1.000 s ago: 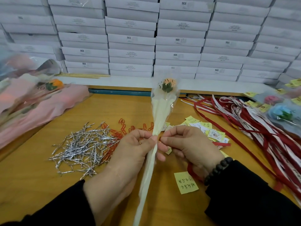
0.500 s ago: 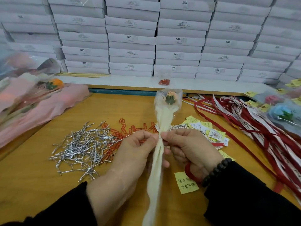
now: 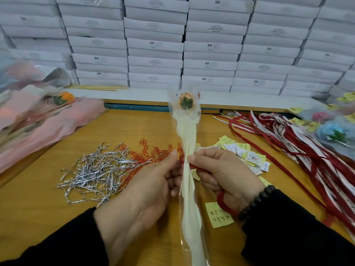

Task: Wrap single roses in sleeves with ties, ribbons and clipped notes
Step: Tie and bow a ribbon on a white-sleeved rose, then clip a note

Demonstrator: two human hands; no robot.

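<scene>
A single peach rose stands upright in a clear and cream sleeve over the wooden table. My left hand and my right hand both pinch the sleeve at its gathered neck, where a thin silver tie circles it. A red ribbon runs through my right hand and loops out below the palm. Loose silver twist ties and red paper clips lie left of the sleeve. Small yellow and white notes lie to its right.
Red and white ribbons spread across the right side. Wrapped roses with yellow notes lie at the far right. Pink wrapping and more roses lie at the left. A yellow sticky note sits by my right wrist. White boxes are stacked behind.
The rose first dropped lower and nearer, then rose a little again. My fingers stay pinched at the sleeve's neck, and the red ribbon now shows between them.
</scene>
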